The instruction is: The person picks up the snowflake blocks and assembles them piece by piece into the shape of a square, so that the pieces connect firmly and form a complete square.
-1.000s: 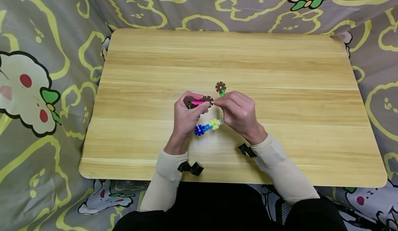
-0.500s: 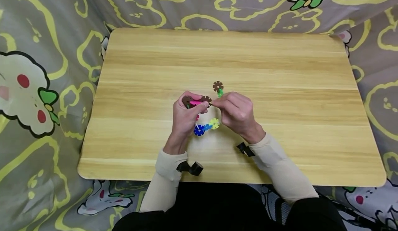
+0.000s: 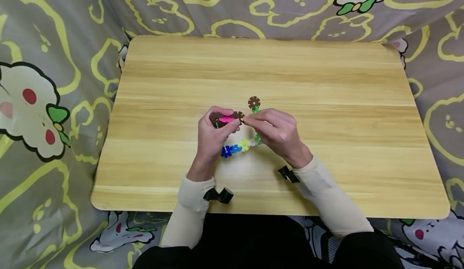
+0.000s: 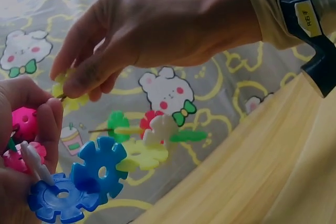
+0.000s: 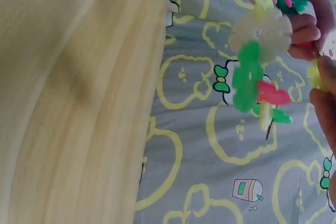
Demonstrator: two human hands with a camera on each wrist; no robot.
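My left hand (image 3: 211, 138) grips a linked chain of notched plastic snowflake discs, with a pink disc (image 3: 226, 120) and a brown disc (image 3: 238, 116) showing at its fingers. My right hand (image 3: 280, 134) pinches a yellow disc (image 4: 79, 100) against the brown one's edge; fingers hide much of both. From the left hand the chain hangs in a curve: a dark blue disc (image 4: 63, 199), a lighter blue disc (image 4: 106, 167), a pale yellow disc (image 4: 147, 154), a whitish disc (image 5: 260, 32) and a green disc (image 5: 248, 77). Another brown disc (image 3: 254, 102) ends it.
Below the hands lies a wooden table (image 3: 174, 71) with rounded corners. Patterned grey cloth (image 3: 221, 7) surrounds it at the back and sides. Each wrist wears a black camera mount (image 3: 219, 195).
The left hand has shifted slightly left, and the hanging chain has swung left with it. More of its green part shows beneath the right hand. Both hands keep their hold.
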